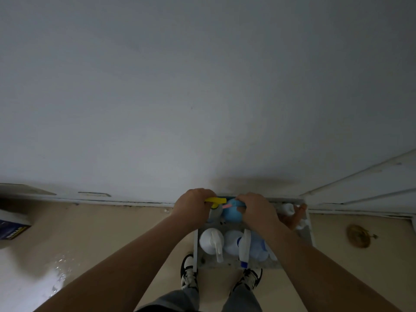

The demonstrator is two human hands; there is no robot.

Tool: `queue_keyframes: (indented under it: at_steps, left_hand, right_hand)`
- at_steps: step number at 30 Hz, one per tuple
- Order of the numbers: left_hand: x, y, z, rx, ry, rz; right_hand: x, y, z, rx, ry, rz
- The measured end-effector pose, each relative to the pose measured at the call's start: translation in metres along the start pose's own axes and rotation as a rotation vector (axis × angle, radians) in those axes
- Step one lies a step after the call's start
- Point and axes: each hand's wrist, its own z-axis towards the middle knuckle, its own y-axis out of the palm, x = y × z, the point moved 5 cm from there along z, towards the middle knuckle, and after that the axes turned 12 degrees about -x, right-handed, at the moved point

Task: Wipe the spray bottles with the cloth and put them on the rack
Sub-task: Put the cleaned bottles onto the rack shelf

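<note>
I look straight down at a grey rack (308,233) standing against the wall. My left hand (192,204) grips a clear spray bottle with a yellow trigger head (216,200) at the rack's back left. My right hand (254,210) holds a light blue cloth (231,211) bunched against that bottle. In the front row stand a white spray bottle (210,240) and a bottle with a white and blue nozzle (244,247). An orange bottle (292,218) lies at the back right, partly hidden by my right forearm.
The white wall (202,97) fills the upper view and a white door (371,185) is at the right. A brass floor drain (358,235) lies right of the rack. A dark blue box (11,228) sits at far left, near a wet patch (60,266). My shoes (189,272) stand before the rack.
</note>
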Motion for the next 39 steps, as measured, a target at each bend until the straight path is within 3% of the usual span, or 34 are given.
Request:
queue_keyframes:
  at_steps: [12,21,23,26,28,32,35,39]
  left_hand:
    - [-0.002,0.006,-0.006,0.074,0.088,0.024]
    - [0.001,-0.004,-0.023,0.138,0.079,-0.011]
    - [0.004,-0.011,-0.039,0.239,0.106,-0.017]
    - [0.006,-0.021,-0.067,0.468,0.141,-0.025]
    - [0.005,-0.012,-0.074,0.36,0.016,-0.117]
    - [0.005,0.042,-0.075,-0.06,-0.177,-0.311]
    - [0.006,0.062,-0.08,-0.051,-0.177,-0.503]
    - [0.008,0.074,-0.082,-0.064,-0.236,-0.716]
  right_hand:
    - [0.002,0.005,0.001,0.065,0.026,0.033]
    - [-0.004,-0.003,-0.011,0.01,0.019,0.07]
    - [-0.005,-0.011,-0.023,0.071,0.015,0.07]
    - [-0.001,-0.029,-0.053,0.312,0.032,0.145]
    - [0.0,-0.029,-0.073,0.314,0.095,0.231]
    - [-0.005,0.005,-0.093,0.085,0.159,0.329]
    - [-0.01,0.028,-0.103,0.038,0.189,0.412]
    - [-0.003,0.05,-0.103,0.105,0.212,0.556]
